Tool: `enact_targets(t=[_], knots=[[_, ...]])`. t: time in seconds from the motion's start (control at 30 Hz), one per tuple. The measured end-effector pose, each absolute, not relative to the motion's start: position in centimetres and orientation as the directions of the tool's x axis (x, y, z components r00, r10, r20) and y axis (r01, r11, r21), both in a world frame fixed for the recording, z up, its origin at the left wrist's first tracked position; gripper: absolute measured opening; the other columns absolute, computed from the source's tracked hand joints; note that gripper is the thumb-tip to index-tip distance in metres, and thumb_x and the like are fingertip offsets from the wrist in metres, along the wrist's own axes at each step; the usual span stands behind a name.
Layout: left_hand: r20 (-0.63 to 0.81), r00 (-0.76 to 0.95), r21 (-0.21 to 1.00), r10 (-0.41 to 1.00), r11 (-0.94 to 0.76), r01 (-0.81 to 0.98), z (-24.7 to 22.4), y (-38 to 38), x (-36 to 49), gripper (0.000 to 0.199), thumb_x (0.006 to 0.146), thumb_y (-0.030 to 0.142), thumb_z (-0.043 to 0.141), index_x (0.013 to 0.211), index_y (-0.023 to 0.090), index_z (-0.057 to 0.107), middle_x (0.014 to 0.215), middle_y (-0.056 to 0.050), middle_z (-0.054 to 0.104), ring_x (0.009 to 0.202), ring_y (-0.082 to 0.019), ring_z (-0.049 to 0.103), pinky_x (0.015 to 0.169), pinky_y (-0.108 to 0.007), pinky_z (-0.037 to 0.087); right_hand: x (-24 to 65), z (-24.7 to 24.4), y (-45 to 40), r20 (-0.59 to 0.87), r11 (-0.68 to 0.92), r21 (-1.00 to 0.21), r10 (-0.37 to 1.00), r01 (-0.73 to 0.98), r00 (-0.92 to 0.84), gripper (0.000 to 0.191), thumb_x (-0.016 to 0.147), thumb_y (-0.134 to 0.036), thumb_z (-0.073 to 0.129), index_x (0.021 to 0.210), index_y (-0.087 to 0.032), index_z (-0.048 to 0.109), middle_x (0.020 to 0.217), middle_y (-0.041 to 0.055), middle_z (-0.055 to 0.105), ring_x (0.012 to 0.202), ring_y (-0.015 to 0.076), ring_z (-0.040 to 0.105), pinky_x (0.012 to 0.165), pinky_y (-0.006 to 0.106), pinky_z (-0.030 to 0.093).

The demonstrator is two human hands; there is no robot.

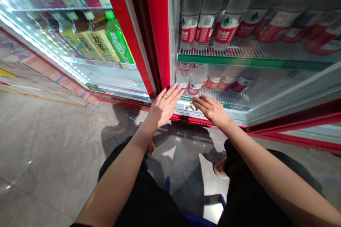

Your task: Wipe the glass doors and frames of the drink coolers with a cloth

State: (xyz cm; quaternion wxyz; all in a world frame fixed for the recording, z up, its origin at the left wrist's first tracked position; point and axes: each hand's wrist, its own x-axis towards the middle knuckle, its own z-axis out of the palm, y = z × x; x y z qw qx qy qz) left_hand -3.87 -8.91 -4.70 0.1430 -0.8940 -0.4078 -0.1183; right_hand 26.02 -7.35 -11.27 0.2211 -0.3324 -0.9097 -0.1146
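Observation:
My left hand (164, 105) lies with its fingers stretched out against the lower left part of the glass door (269, 90) of a red-framed drinks fridge. A ring is on one of its fingers. My right hand (211, 110) is close by, its fingers bent and pressed together at the bottom of the same door. A small, pale, crumpled-looking piece (189, 107) shows at its fingertips; I cannot make out what it is. Behind the glass, water bottles (195, 87) with red and white labels stand on the bottom shelf, close to both hands.
More water bottles (204, 25) fill the shelf above, over a green shelf edge (239, 61). At the left, a second fridge holds bottled drinks (99, 39). Below me are the grey tiled floor (66, 149), my legs and part of a blue seat (199, 221).

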Motion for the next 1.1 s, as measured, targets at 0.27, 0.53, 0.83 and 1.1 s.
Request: enact_targets(t=[0.27, 0.53, 0.83, 1.1], knots=[[0.331, 0.644, -0.169, 0.689, -0.628, 0.759, -4.8, -8.9, -3.4, 0.081, 0.105, 0.015, 0.044, 0.181, 0.019, 0.019, 0.187, -0.002, 0.024, 0.174, -0.020, 0.023, 0.146, -0.041, 0.017, 23.6, -11.0, -6.8, 0.402, 0.767, 0.036, 0.576, 0.641, -0.712, 0.040, 0.113, -0.014, 0.050, 0.145, -0.017, 0.074, 0.147, 0.0147, 0.076, 0.140, 0.0287, 0.067, 0.111, 0.047, 0.062], [0.313, 0.647, -0.161, 0.695, -0.633, 0.758, -4.7, -8.9, -3.8, 0.083, 0.105, 0.016, 0.044, 0.182, 0.020, 0.013, 0.187, -0.002, 0.023, 0.175, -0.020, 0.022, 0.146, -0.042, 0.016, 24.5, -10.7, -6.7, 0.461, 0.753, 0.036, 0.571, 0.657, -0.680, 0.041, 0.112, -0.013, 0.050, 0.146, -0.017, 0.073, 0.148, 0.0154, 0.076, 0.132, 0.0297, 0.070, 0.107, 0.049, 0.063], [0.336, 0.643, -0.178, 0.688, -0.624, 0.761, -4.8, -8.9, -3.6, 0.080, 0.107, 0.018, 0.044, 0.182, 0.019, 0.016, 0.187, -0.002, 0.024, 0.174, -0.020, 0.025, 0.145, -0.041, 0.019, 21.3, -10.6, -6.2, 0.449, 0.783, 0.034, 0.543, 0.621, -0.710, 0.037, 0.112, -0.015, 0.052, 0.139, -0.014, 0.076, 0.143, 0.0171, 0.078, 0.136, 0.0303, 0.068, 0.109, 0.047, 0.062], [0.334, 0.633, -0.165, 0.698, -0.618, 0.768, -4.7, -9.0, -3.9, 0.082, 0.106, 0.016, 0.042, 0.182, 0.020, 0.011, 0.187, -0.002, 0.023, 0.175, -0.020, 0.022, 0.146, -0.041, 0.016, 23.7, -10.7, -6.4, 0.504, 0.755, 0.032, 0.554, 0.655, -0.663, 0.042, 0.111, -0.012, 0.052, 0.147, -0.016, 0.073, 0.147, 0.0147, 0.077, 0.130, 0.0294, 0.069, 0.108, 0.046, 0.061]])
